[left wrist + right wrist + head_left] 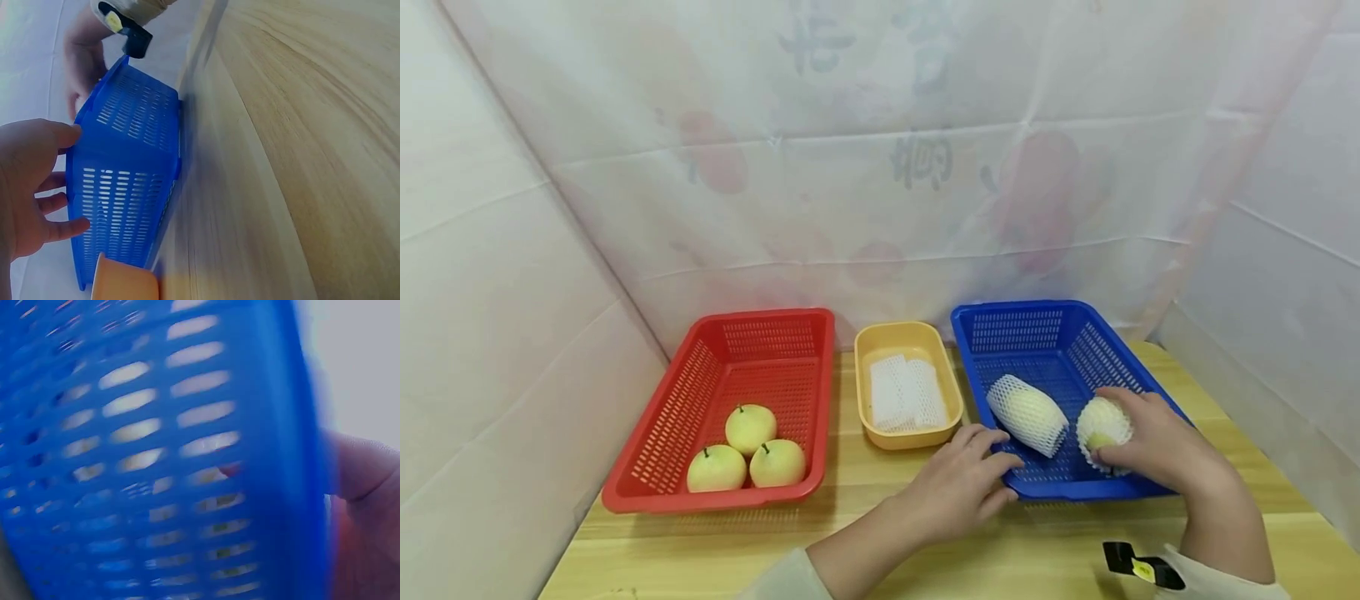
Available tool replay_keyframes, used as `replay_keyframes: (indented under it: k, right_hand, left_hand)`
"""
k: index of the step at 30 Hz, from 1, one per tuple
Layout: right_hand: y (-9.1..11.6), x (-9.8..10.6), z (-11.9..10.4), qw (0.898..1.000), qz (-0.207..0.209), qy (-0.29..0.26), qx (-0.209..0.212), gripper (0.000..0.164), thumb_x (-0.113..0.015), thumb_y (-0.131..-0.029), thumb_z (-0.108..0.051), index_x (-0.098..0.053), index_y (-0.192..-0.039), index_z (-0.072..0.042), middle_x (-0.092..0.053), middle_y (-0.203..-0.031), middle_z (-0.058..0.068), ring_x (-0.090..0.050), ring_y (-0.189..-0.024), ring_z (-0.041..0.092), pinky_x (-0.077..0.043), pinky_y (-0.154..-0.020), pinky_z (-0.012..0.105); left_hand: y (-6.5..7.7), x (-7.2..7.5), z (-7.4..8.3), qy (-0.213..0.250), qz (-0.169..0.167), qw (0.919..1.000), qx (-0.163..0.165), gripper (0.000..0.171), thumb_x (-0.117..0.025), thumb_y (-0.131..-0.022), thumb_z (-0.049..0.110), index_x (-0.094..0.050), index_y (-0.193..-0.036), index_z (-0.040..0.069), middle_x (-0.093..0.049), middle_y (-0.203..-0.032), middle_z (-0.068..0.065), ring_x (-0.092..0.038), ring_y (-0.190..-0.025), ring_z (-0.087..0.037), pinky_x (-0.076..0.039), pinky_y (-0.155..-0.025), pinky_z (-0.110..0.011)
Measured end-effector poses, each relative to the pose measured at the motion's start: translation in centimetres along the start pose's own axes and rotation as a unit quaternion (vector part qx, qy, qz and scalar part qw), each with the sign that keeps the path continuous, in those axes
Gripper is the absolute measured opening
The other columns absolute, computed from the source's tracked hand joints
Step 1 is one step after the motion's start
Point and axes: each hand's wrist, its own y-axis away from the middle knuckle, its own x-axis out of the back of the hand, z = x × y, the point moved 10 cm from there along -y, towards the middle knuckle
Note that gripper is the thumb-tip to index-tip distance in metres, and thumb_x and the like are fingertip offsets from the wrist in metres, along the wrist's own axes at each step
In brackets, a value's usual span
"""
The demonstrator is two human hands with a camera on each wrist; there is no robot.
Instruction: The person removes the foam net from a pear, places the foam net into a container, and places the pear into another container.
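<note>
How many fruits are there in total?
5: rear fruit, front-left fruit and front-right fruit in the red basket; in the blue basket, left netted fruit, and right netted fruit gripped by the right hand.

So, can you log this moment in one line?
right hand: holds netted pear in blue basket; left hand: touches that basket; red basket: three bare pears; yellow tray: white nets

three bare pears, two netted fruits, two baskets, one tray, perhaps two loose nets.

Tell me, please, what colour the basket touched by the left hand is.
Blue; the basket shows best in the head view.
</note>
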Motion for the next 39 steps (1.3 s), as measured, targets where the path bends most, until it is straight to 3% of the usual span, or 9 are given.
replay_keyframes:
  k: [5, 11, 14, 17, 20, 23, 28, 33, 39]
  right_hand:
    - [1.1, 2.0, -3.7, 0.998, 0.047, -0.025, 0.045, 0.093, -0.084, -0.074, -0.043, -0.038, -0.149, -0.013, -0.044, -0.129, 0.027, -0.051, -0.097, 0.033, -0.046, -0.061, 0.033]
    - [2.2, 3.4, -7.8, 0.981, 0.124, -0.075, 0.126, 0.089, -0.089, -0.072, -0.032, -0.043, -0.148, -0.021, -0.046, -0.133, 0.015, -0.052, -0.099, 0.027, -0.051, -0.063, 0.026]
    - [2.2, 3.0, -9.3, 0.974, 0.122, -0.129, 0.141, 0.088, -0.089, -0.072, -0.027, -0.043, -0.147, -0.026, -0.047, -0.136, 0.011, -0.054, -0.1, 0.025, -0.054, -0.064, 0.025]
    - [1.9, 1.7, -10.6, 0.969, 0.091, -0.182, 0.143, 0.085, -0.086, -0.076, -0.024, -0.041, -0.147, -0.029, -0.047, -0.138, 0.009, -0.059, -0.097, 0.026, -0.056, -0.063, 0.027]
    - [1.7, 0.6, -12.2, 0.961, 0.069, -0.217, 0.158, 0.082, -0.085, -0.078, -0.022, -0.041, -0.146, -0.028, -0.048, -0.138, 0.008, -0.061, -0.095, 0.026, -0.057, -0.063, 0.028]
    - [1.7, -0.3, -13.9, 0.95, 0.057, -0.246, 0.184, 0.079, -0.084, -0.078, -0.019, -0.043, -0.145, -0.027, -0.051, -0.136, 0.007, -0.061, -0.092, 0.021, -0.057, -0.062, 0.03]
    - [1.7, -2.2, -16.3, 0.93, 0.01, -0.297, 0.216, 0.075, -0.082, -0.079, -0.017, -0.045, -0.143, -0.027, -0.053, -0.133, 0.007, -0.063, -0.092, 0.019, -0.059, -0.063, 0.032]
    - [1.3, -3.5, -17.2, 0.92, -0.019, -0.331, 0.207, 0.07, -0.078, -0.082, -0.018, -0.045, -0.142, -0.028, -0.053, -0.131, 0.008, -0.063, -0.094, 0.023, -0.059, -0.064, 0.033]
    - [1.0, -5.5, -17.7, 0.901, -0.053, -0.388, 0.186, 0.062, -0.07, -0.089, -0.017, -0.043, -0.144, -0.023, -0.053, -0.125, 0.016, -0.065, -0.091, 0.024, -0.06, -0.065, 0.037]
  left_hand:
    - [0.4, -0.3, -0.8, 0.08, -0.028, 0.9955, 0.042, 0.052, -0.053, -0.098, 0.048, -0.045, -0.144, 0.024, -0.04, -0.151, 0.0, -0.037, -0.14, -0.017, -0.036, -0.114, -0.031]
    - [1.3, -0.7, -1.8, 0.202, -0.04, 0.9728, 0.106, 0.073, -0.052, -0.095, 0.055, -0.02, -0.156, 0.03, -0.024, -0.161, 0.003, -0.027, -0.147, -0.019, -0.039, -0.113, -0.042]
    - [2.0, -0.5, -2.6, 0.244, -0.022, 0.9588, 0.144, 0.087, -0.059, -0.091, 0.056, -0.006, -0.157, 0.036, -0.012, -0.164, 0.006, -0.021, -0.149, -0.021, -0.038, -0.112, -0.049]
    - [2.6, 0.6, -3.2, 0.251, 0.022, 0.9545, 0.16, 0.101, -0.069, -0.086, 0.053, 0.001, -0.156, 0.038, -0.004, -0.165, 0.008, -0.02, -0.15, -0.022, -0.039, -0.11, -0.052]
    - [3.1, 2.3, -3.3, 0.227, 0.089, 0.9601, 0.137, 0.109, -0.078, -0.08, 0.048, -0.003, -0.158, 0.032, -0.002, -0.166, 0.003, -0.023, -0.149, -0.026, -0.042, -0.108, -0.052]
    - [3.7, 4.3, -2.8, 0.195, 0.165, 0.9631, 0.084, 0.112, -0.085, -0.075, 0.041, -0.012, -0.158, 0.021, -0.007, -0.165, -0.007, -0.027, -0.147, -0.031, -0.045, -0.105, -0.051]
    - [4.8, 6.4, -1.8, 0.154, 0.257, 0.9541, 0.003, 0.104, -0.09, -0.07, 0.029, -0.028, -0.15, 0.01, -0.022, -0.158, -0.021, -0.036, -0.141, -0.035, -0.047, -0.104, -0.046]
    - [5.2, 7.1, -2.1, 0.144, 0.279, 0.9493, -0.016, 0.09, -0.088, -0.069, 0.017, -0.039, -0.144, 0.007, -0.032, -0.151, -0.025, -0.043, -0.136, -0.035, -0.047, -0.106, -0.037]
    - [6.0, 6.5, -3.4, 0.202, 0.259, 0.9443, 0.021, 0.089, -0.087, -0.073, 0.017, -0.037, -0.146, 0.009, -0.035, -0.15, -0.019, -0.046, -0.134, -0.032, -0.048, -0.104, -0.033]
